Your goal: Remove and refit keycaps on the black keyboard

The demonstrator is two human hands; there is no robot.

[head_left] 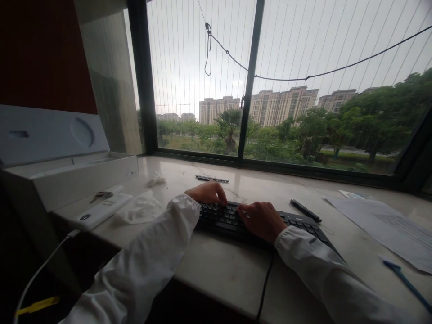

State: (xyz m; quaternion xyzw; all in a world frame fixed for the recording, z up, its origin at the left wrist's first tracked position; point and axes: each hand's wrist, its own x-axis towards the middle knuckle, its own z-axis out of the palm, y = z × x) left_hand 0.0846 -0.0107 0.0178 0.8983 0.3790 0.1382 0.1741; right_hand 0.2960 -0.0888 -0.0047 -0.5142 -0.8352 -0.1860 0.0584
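Note:
A black keyboard (229, 220) lies on the marble-patterned ledge, and several of its key places look pale or bare. My left hand (208, 192) is bent over the keyboard's far edge, fingers curled, one fingertip down at the keys. My right hand (262, 219) rests across the middle of the keyboard. Its fingers are drawn together close to the left fingertip. Whatever the fingers of either hand pinch is too small or hidden to name. A dark cable (266, 283) runs from the keyboard over the near edge.
Behind the keyboard lies a thin dark strip (212, 178); a black pen-like stick (305, 210) is to its right. Printed paper (381, 225) and a blue tool (410, 283) lie farther right. At left are crumpled tissue (143, 208), a white power bank (101, 210) and a white box (87, 173).

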